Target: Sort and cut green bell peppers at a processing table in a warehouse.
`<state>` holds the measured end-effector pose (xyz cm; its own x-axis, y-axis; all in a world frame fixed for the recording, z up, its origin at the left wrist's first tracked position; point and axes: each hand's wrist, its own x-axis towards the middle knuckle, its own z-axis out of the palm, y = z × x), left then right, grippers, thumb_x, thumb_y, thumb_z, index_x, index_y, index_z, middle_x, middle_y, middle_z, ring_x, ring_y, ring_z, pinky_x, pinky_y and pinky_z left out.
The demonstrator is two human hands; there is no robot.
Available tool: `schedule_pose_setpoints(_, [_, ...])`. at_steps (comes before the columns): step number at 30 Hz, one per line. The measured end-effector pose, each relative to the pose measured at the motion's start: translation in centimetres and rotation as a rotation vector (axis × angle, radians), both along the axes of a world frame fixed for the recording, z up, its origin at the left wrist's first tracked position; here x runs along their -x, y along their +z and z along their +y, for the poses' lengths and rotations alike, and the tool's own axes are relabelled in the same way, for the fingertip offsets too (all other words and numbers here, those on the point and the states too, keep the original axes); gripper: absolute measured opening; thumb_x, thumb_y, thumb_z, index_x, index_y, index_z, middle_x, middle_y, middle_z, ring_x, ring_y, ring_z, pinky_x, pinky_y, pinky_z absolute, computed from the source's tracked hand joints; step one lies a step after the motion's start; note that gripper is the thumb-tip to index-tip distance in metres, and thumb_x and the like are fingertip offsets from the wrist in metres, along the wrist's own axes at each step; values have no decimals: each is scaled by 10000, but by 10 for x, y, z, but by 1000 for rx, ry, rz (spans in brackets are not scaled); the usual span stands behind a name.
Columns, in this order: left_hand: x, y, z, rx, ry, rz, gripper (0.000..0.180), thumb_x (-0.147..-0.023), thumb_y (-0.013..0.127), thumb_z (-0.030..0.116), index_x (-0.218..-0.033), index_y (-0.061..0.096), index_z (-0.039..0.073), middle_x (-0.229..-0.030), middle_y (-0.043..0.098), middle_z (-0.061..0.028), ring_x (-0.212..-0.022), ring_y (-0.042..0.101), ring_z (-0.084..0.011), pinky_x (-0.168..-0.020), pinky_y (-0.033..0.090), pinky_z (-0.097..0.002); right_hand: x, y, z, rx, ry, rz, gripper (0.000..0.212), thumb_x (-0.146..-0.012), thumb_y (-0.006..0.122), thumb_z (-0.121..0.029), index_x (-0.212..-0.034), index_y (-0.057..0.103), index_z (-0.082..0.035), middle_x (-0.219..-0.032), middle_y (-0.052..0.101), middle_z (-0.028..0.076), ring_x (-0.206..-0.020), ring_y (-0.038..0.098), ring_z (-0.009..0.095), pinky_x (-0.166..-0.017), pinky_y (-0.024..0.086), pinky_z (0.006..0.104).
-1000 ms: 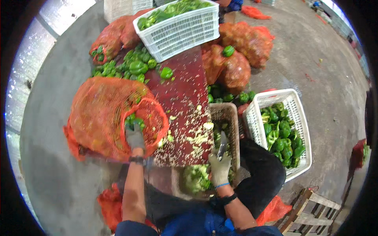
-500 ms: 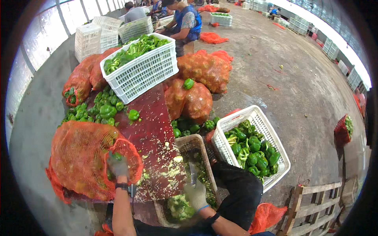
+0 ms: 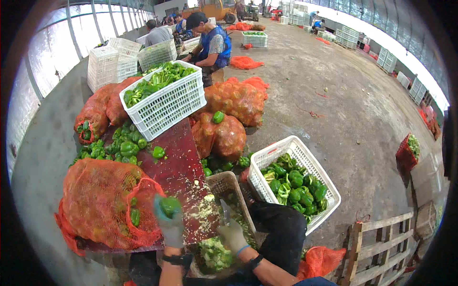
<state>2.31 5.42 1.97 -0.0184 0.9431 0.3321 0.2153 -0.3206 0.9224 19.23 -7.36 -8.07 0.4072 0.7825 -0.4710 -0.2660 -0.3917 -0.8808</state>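
My left hand (image 3: 171, 226), gloved, holds a green bell pepper (image 3: 170, 206) above the near part of the dark red board. To its left lies an orange mesh sack (image 3: 102, 202), its mouth facing my hand, with a few peppers showing inside. My right hand (image 3: 232, 235), in a pale glove, is closed around a knife (image 3: 224, 211) with its blade pointing away from me. That hand is over a beige crate (image 3: 244, 202) holding pale green pepper scraps (image 3: 215, 253). Crumbs of pepper waste lie scattered over the red board (image 3: 176, 178).
A white crate (image 3: 319, 228) of peppers stands on the floor at my right. Another white crate (image 3: 167, 114) of peppers sits at the board's far end, beside loose peppers (image 3: 129, 148). Full mesh sacks (image 3: 229, 138) lie beyond. A wooden pallet (image 3: 381, 248) is at lower right; a co-worker (image 3: 214, 45) sits ahead.
My left hand has come out of the sack's mouth and moved right with a green bell pepper. The right hand keeps the knife over the beige crate. The view has tilted up slightly.
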Motion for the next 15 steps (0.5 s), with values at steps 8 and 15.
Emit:
schedule_pose_setpoints(8, [-10, -96, -77, 121, -54, 354, 809, -856, 760, 59, -1601, 445, 83, -1487, 506, -200, -1335, 540, -358, -1148, 462, -461, -15, -6, -28, -291, 142, -270, 349, -952, 750, -189, -1249, 690, -15, -906, 699, 51, -680, 637, 133, -567, 508, 319])
schedule_pose_setpoints(15, [-15, -76, -79, 28, -139, 303, 706, -949, 700, 81, -1596, 427, 8, -1491, 556, -217, -1344, 570, -363, -1164, 460, -453, -18, 12, -26, -204, 231, -322, 335, -956, 716, -157, -1261, 672, -26, -824, 679, 56, -687, 610, 124, -588, 507, 315])
